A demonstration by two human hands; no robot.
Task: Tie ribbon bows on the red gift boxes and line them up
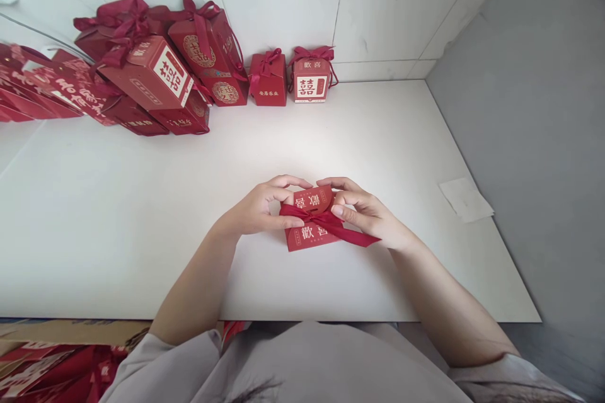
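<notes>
A red gift box with white Chinese characters sits on the white table in front of me. Across its top runs a dark red satin ribbon, crossing near the middle, with a loose tail hanging toward the lower right. My left hand is closed at the box's left side, thumb and forefinger pinching the ribbon there. At the right side, my right hand is closed with thumb and fingers on the ribbon. Other fingertips of both hands curl round the box's far edge.
Several red gift boxes with bows are stacked at the back left against the tiled wall. More red packaging lies farther left. A white tissue rests near the table's right edge, by a grey wall. An open carton with red packaging is at lower left.
</notes>
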